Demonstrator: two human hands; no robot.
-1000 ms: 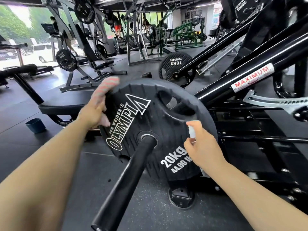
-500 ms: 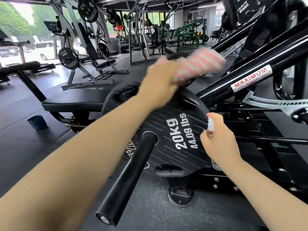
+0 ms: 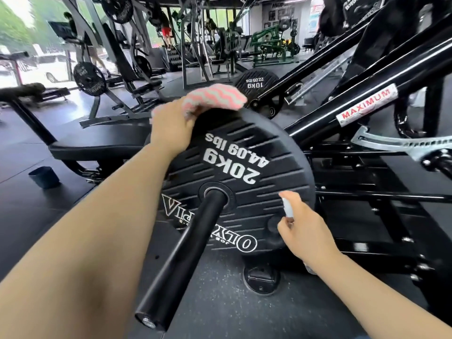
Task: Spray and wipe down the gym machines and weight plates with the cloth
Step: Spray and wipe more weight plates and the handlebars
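Wiping the top rim of the 20 kg weight plate [image 3: 244, 167] with my cloth.

From my head camera: my left hand [image 3: 171, 128] holds the pink-and-grey zigzag cloth [image 3: 215, 99], fingers curled into it, pressing it on the plate's upper edge. The plate sits on the black loading sleeve [image 3: 181, 260] of the machine, its lettering upside down. My right hand [image 3: 305, 231] grips a small spray bottle [image 3: 288, 207] just beside the plate's lower right face.

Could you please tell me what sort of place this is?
A gym, most likely a commercial one: a 20kg weight plate sits on a black bar, and benches and a green machine fill the floor behind.
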